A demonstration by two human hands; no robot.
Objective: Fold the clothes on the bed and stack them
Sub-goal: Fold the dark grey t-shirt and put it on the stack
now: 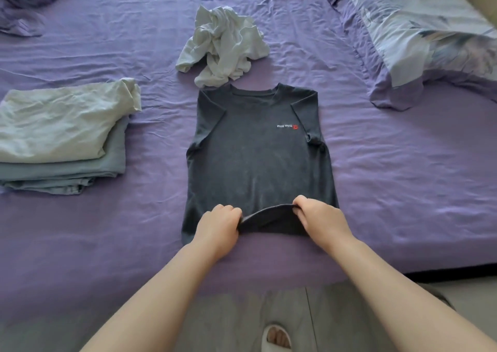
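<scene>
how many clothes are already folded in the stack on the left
2: a pale green piece on top, a grey-blue piece beneath it. Thinner layers may be hidden between them.

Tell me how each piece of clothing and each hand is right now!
dark T-shirt: spread flat, sleeves folded in, bottom hem lifted.
white garment: crumpled, unfolded.
stack of folded clothes: folded, piled, pale piece on top.
left hand: grips the hem.
right hand: grips the hem.
</scene>
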